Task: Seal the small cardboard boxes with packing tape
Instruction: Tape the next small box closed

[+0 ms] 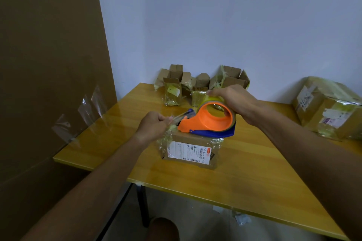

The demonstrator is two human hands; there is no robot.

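1. Gripping the tape dispenser (207,121) from above, the right hand (233,101) curls its fingers over the top of the yellowish tape roll (214,100) that sits on the orange hub
2. Pinching the free end of the clear tape strip (179,116), the left hand (154,125) has its fingers drawn together on it, just at 9 o'clock from the dispenser's blue cutter end
3. The dispenser is orange with a blue base and hangs just above the top of a small cardboard box (191,150); whether its base touches the box cannot be told
4. That box stands near the middle of the wooden table (254,182), wrapped in crinkled clear tape, with a white shipping label (189,151) on the side facing the person
5. At 12 o'clock from the box, along the table's far edge by the wall, stands a cluster of small open boxes (197,84) with flaps raised and loose tape hanging from them
6. At 3 o'clock, well apart, two larger taped parcels (329,109) rest at the table's right end
7. At 9 o'clock a tall cardboard sheet (49,64) leans upright beside the table, with strips of clear tape stuck to it
8. A knee (164,229) shows at 6 o'clock below the table edge
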